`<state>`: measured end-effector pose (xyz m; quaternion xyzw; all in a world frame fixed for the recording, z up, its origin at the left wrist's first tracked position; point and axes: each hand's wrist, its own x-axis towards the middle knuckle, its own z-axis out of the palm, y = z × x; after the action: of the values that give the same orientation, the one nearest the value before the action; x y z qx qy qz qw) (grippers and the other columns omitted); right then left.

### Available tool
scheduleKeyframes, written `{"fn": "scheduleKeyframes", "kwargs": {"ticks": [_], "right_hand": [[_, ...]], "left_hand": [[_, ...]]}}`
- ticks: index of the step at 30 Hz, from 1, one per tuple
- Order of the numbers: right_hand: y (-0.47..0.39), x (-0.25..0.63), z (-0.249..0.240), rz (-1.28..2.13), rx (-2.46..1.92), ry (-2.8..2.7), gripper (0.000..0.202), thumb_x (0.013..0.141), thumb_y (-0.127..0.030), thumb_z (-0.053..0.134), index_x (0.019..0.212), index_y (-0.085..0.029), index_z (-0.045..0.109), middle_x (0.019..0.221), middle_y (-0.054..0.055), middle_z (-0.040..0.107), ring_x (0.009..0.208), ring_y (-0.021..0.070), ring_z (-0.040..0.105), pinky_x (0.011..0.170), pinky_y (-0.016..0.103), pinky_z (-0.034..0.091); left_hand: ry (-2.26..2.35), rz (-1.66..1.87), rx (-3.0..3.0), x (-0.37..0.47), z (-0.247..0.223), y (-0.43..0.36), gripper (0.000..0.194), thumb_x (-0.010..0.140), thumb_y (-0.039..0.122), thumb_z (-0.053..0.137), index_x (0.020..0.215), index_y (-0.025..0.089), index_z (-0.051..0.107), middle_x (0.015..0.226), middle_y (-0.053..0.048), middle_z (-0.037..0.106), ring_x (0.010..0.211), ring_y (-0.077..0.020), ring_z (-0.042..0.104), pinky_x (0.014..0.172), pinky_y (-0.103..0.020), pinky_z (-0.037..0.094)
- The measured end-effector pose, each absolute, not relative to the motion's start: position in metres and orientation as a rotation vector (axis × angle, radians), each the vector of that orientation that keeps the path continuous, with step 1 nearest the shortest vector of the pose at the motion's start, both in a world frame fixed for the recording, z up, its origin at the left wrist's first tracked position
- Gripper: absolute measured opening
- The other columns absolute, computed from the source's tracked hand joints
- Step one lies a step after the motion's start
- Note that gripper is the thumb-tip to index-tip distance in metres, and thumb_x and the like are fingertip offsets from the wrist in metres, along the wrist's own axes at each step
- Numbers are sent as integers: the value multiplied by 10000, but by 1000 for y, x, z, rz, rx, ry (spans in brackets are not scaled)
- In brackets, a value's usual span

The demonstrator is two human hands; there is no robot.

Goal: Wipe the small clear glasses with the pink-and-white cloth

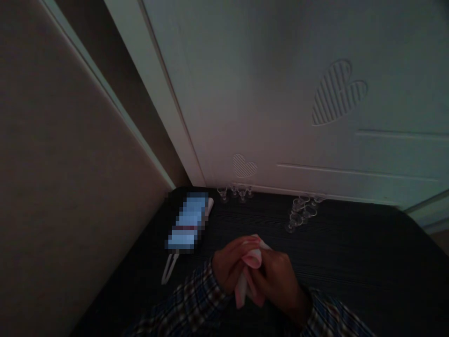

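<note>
A pink and white cloth [251, 258] is bunched between my two hands, above the dark table. My left hand [229, 262] is closed round its left side, the fingers reaching over the top. From the right, my right hand [280, 280] grips the same cloth, and its loose ends hang down between the wrists. Whether anything is wrapped inside is hidden. Beyond my right hand stand several small clear stemmed glasses [296, 219] in a cluster. Several more small glasses [242, 193] stand at the back, against the white panel.
To the left lies a phone-like device with a blurred lit screen [187, 222], a white object under its edge and a white cable loop [170, 267] below. A white panel with heart reliefs [280, 117] rises behind the dark tabletop [365, 243]. A wall [70, 187] borders the left.
</note>
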<state>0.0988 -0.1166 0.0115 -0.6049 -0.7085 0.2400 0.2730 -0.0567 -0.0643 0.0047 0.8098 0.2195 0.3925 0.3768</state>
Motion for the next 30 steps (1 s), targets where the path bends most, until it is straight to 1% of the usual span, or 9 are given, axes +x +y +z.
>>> {"fn": "scheduleKeyframes", "kwargs": {"ticks": [5,9,12,16,18,21,23,27,30], "right_hand": [[-117,98,12,680,-1538,-1880,195,850,-350,447,804,-199,561,755,-11,654,670,95,583,625,201,333],[-118,99,12,729,-1566,-1855,149,849,-276,435,791,-198,548,730,-20,646,644,79,575,601,190,321],[-115,99,11,770,-1654,-1845,132,835,-232,430,782,-202,546,704,-29,637,608,76,565,572,194,300],[-111,99,12,810,-1714,-1838,157,843,-216,399,851,-226,555,737,-37,644,618,80,577,564,201,283],[-110,99,12,792,-1721,-1849,160,842,-210,393,855,-227,551,752,-36,645,629,83,581,560,207,270],[-110,98,13,752,-1729,-1894,144,829,-198,402,847,-221,543,745,-35,640,624,85,576,552,216,246],[-110,98,13,730,-1740,-1923,137,829,-201,401,818,-218,537,722,-38,633,601,81,562,544,219,232],[-109,98,13,715,-1712,-1945,136,844,-243,395,790,-220,518,692,-50,618,583,71,544,534,215,225],[-109,98,14,682,-1695,-1970,126,841,-253,401,797,-222,515,701,-53,622,603,74,553,538,216,227]], "left_hand": [[572,942,2268,-68,3,-62,376,891,162,373,1251,176,479,1348,-74,419,1213,-179,436,978,-264,429],[600,962,2310,-67,8,-60,437,885,204,391,1318,150,380,1290,-88,483,1181,-176,467,976,-283,430],[715,960,2334,-64,9,-61,452,881,219,371,1324,129,361,1239,-90,526,1140,-166,495,977,-286,416],[945,960,2488,-67,7,-60,493,873,285,355,1336,115,348,1306,-121,456,1193,-208,435,984,-341,376],[1118,951,2570,-69,9,-57,540,871,365,334,1350,115,331,1353,-133,397,1241,-247,372,1011,-404,313],[1537,959,2588,-70,14,-48,618,857,471,304,1369,125,310,1396,-147,328,1290,-303,282,1047,-508,134],[1778,952,2558,-67,17,-40,654,841,510,313,1373,129,310,1414,-157,287,1300,-326,251,1039,-540,37],[1987,843,2491,-62,19,-23,632,842,491,323,1362,134,335,1437,-176,217,1260,-327,319,1017,-570,-21],[2021,830,2437,-60,23,-17,590,857,445,330,1358,133,335,1432,-188,222,1205,-315,395,1006,-595,-52]]}}
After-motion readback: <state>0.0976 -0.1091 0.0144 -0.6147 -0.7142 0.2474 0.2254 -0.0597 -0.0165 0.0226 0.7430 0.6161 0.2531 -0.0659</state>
